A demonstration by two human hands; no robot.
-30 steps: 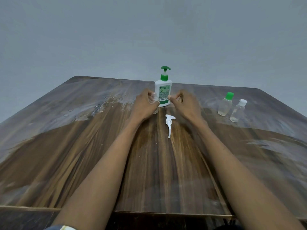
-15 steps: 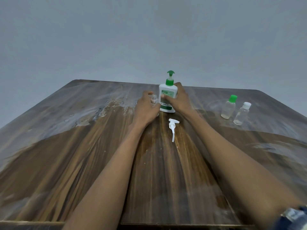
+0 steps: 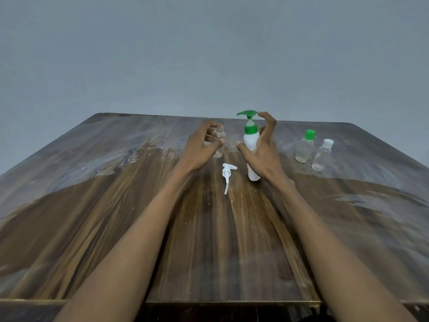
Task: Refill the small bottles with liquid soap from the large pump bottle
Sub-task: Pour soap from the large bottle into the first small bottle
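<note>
My right hand (image 3: 261,152) grips the white pump bottle (image 3: 251,140) with the green pump head, lifted off the table and turned side-on; my forefinger arches up beside the pump head. My left hand (image 3: 200,147) holds a small clear bottle (image 3: 219,141) with no cap, upright, just left of the pump bottle. A loose white spray pump (image 3: 227,176) lies on the table between my wrists.
Two small clear bottles stand at the right: one with a green cap (image 3: 304,146), one with a white cap (image 3: 322,155). The wooden table (image 3: 209,240) has wet, shiny patches at the left and far side. A plain grey wall is behind.
My right hand closed round the pump bottle, lifted it and drew it nearer, turning it side-on. My left hand raised the small open bottle a little.
</note>
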